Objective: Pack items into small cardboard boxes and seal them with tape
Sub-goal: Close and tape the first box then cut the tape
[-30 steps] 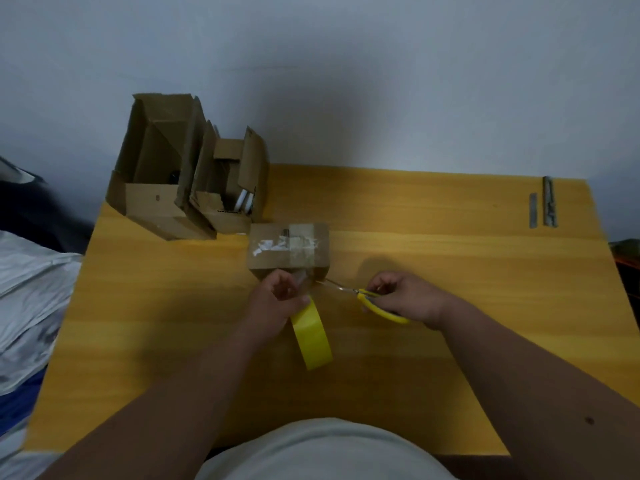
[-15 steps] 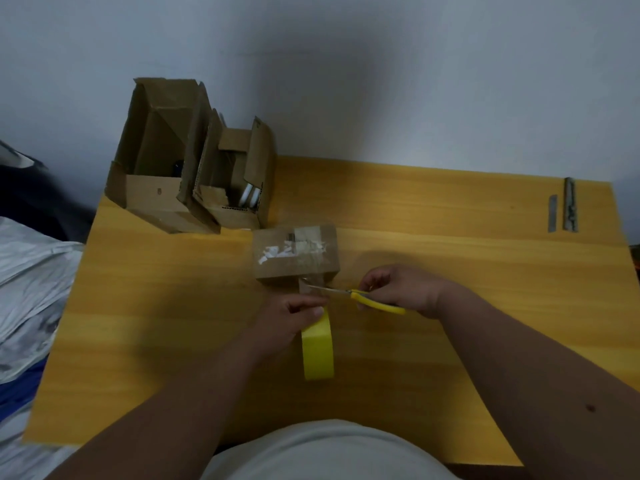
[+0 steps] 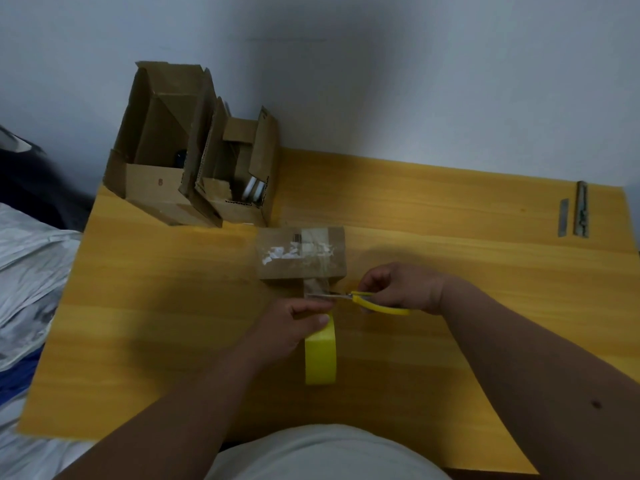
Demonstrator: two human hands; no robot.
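The left hand (image 3: 292,325) has drawn the tape roll (image 3: 320,355) back toward the person, away from the small cardboard box (image 3: 300,252), so that a short strip of clear tape (image 3: 316,287) now spans the gap between box and roll. The scissors (image 3: 367,301), held in the right hand (image 3: 398,289), have moved in until their blades meet this strip just in front of the box. Judged from this, the sealing strip is laid and is about to be cut, which would finish this box.

Left fingers are curled round the yellow roll, gripping it; right fingers are closed through the yellow scissor handles.

The box sits near the middle of the worktop (image 3: 450,209), closed, its brown top crossed by glossy tape and torn white label scraps. Behind it to the left stand two open cardboard boxes (image 3: 194,161). Two metal strips (image 3: 573,214) lie at the far right corner.
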